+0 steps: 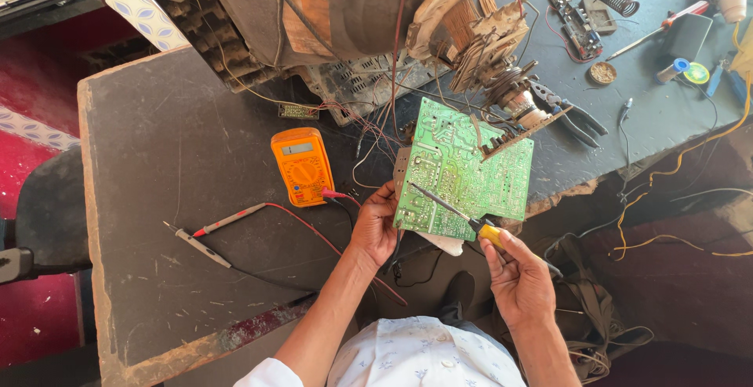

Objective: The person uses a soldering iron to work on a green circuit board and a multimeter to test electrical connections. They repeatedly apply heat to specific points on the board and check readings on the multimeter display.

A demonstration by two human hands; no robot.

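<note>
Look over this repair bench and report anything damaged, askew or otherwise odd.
The green circuit board hangs out of the opened television, tilted, on loose wires. The left hand steadies it; the right hand holds a yellow-handled screwdriver. The table edge is chipped.

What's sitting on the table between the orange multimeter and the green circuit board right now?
In the head view, thin loose wires cross the dark tabletop between the orange multimeter and the green circuit board; nothing else lies there.

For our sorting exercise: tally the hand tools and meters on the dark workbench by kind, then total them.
Orange digital multimeter: 1
Multimeter probes, one red, one black: 2
Yellow-handled screwdriver in the right hand: 1
Red-handled screwdriver: 1
Dark pliers: 1
Total: 6
</note>
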